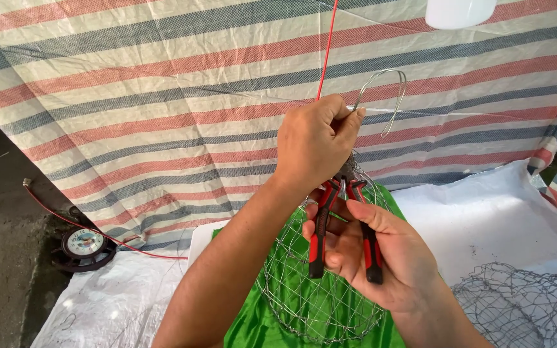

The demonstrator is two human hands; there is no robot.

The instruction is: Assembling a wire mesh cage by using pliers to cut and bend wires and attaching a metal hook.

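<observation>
Behind, a striped tarp (130,84) hangs. White sheeting (498,219) carries green cloth (253,322); a second mesh frame (517,309) lies at its right edge, a reel (85,246) off its left. The round wire-mesh cage (320,303) hangs mid-air. The left hand (314,145) pinches bent wire (388,96) atop it; the right hand (381,254) clasps red-handled pliers (343,219), blocking the cage's top.

pliers (343,212) above wire cage (320,303) | second cage (517,309) right | spool (85,248) perhaps left

My pliers (343,222) have red-and-black handles. At twelve o'clock, a tarp (162,96) striped red, grey-blue and cream; green cloth (253,322) at six; silver wire cage (317,303); red cord (327,51).
</observation>
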